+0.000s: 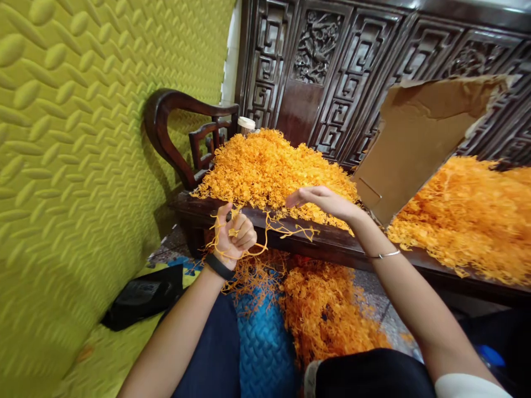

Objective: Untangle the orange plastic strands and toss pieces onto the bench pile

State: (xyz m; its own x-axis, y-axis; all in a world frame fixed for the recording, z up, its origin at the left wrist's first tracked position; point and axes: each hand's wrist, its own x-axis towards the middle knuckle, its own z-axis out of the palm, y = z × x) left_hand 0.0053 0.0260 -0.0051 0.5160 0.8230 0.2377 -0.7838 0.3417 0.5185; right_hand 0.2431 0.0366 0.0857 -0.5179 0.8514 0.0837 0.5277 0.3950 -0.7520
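Your left hand (235,235) is curling its fingers around a thin orange strand (286,231), hiding part of it; the rest is looping by your wrist and sticking out to the right. Your right hand (317,200) is hanging with its fingers straight, by the near side of a big orange pile (265,166). I cannot tell if it is touching the pile. The pile is hiding the bottom of a jar with a white lid (246,124). A second orange pile (468,210) is looking blurry and running off the right edge, beside a piece of cardboard (423,143). Both piles are sitting on a dark wooden desk (332,244) with a curved arm (166,110) and a carved back (344,83). More orange strands (327,309) are lying below, by a blue mat (265,342). Bumpy yellow-green foam (83,138) is covering the left wall.
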